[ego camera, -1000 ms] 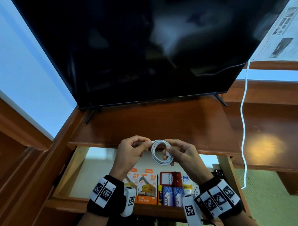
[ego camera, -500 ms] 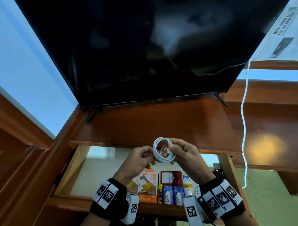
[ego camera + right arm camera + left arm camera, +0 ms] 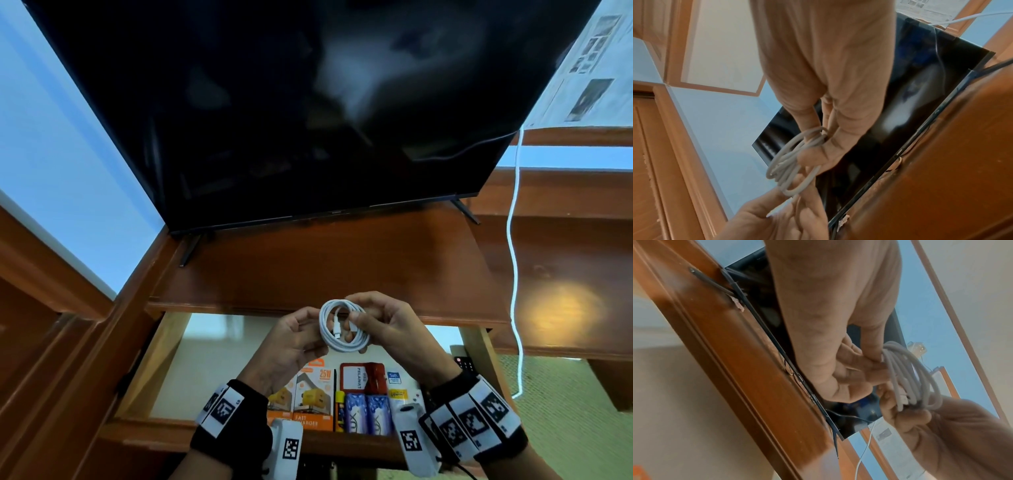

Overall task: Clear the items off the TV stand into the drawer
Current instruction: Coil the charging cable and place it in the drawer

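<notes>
A coiled white cable (image 3: 342,346) is held in the air above the open drawer (image 3: 154,363), just in front of the TV stand top (image 3: 325,267). My left hand (image 3: 301,337) pinches the coil's left side between thumb and fingers. My right hand (image 3: 380,325) grips its right side, fingers curled through the loops. In the left wrist view the cable (image 3: 910,374) hangs from my left hand (image 3: 828,337), with the right hand (image 3: 920,423) below it. In the right wrist view the cable (image 3: 785,164) sits under my right hand (image 3: 838,81). Both plug ends lie inside the coil.
The drawer holds orange charger boxes (image 3: 317,397), a red card holder (image 3: 359,377) and blue batteries (image 3: 368,416) at its front. A black TV (image 3: 308,102) stands on the stand top. A white cord (image 3: 512,257) hangs at the right, and a remote (image 3: 464,363) lies beside the drawer.
My left hand slid from the top of the coil down to its left side. The coil stayed almost in place and now faces me more squarely.
</notes>
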